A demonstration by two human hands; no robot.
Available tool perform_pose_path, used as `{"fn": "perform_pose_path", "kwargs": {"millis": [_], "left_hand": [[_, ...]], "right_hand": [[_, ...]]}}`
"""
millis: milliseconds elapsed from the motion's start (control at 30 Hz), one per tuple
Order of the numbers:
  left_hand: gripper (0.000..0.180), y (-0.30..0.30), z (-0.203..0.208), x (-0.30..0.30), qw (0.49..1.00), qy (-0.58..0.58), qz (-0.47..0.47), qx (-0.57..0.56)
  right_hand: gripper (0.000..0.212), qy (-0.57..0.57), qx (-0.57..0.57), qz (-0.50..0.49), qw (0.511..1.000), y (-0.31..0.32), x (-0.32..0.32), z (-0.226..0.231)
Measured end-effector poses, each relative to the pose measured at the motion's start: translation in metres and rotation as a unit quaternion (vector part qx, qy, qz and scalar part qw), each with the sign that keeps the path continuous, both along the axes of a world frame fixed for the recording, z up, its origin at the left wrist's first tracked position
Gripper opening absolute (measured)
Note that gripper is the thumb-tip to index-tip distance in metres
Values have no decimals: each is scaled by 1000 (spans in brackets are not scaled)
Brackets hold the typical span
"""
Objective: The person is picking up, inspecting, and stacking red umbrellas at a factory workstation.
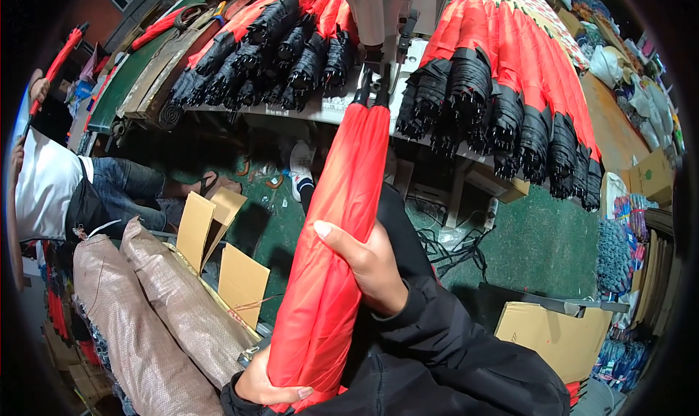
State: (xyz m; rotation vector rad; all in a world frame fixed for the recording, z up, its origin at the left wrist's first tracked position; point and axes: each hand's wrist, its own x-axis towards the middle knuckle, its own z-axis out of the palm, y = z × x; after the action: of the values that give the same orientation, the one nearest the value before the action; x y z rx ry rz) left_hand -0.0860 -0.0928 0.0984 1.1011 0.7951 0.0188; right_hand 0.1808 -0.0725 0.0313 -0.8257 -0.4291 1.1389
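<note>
Two closed red umbrellas (328, 270) lie side by side in front of me, slanting from my lap up toward the sewing machine (378, 22). Their dark tips point away from me and reach the machine's bed. My right hand (371, 263) is wrapped round the middle of the red cloth, thumb on top. Lower down, my left hand (273, 379) grips the near end, its thumb lying across the cloth. The ends nearest me are hidden by my hand and the frame's lower edge.
Red-and-black umbrella bundles lie on the bench, left (262, 59) and right (502, 88) of the machine. Long woven sacks (138, 328) and a cardboard box (244, 281) stand at my left. Cables (459, 252) lie on the green floor. Another person (51, 183) holds a red umbrella at far left.
</note>
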Motion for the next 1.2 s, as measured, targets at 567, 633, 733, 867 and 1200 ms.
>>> {"fn": "perform_pose_path", "kwargs": {"millis": [567, 633, 733, 867, 1200], "left_hand": [[90, 2, -7, 24, 999, -27, 22, 17], [89, 2, -8, 24, 999, -32, 19, 19], [89, 3, -8, 27, 999, -32, 24, 14], [91, 2, -5, 30, 999, -29, 19, 26], [91, 1, -3, 30, 999, -23, 31, 13]], "right_hand": [[29, 13, -32, -16, 999, 2, 12, -8], [29, 16, -27, -20, 999, 3, 12, -7], [30, 15, -25, -19, 999, 3, 14, -10], [29, 16, -26, -29, 999, 4, 14, -11], [29, 22, -27, -20, 999, 4, 15, -8]]}}
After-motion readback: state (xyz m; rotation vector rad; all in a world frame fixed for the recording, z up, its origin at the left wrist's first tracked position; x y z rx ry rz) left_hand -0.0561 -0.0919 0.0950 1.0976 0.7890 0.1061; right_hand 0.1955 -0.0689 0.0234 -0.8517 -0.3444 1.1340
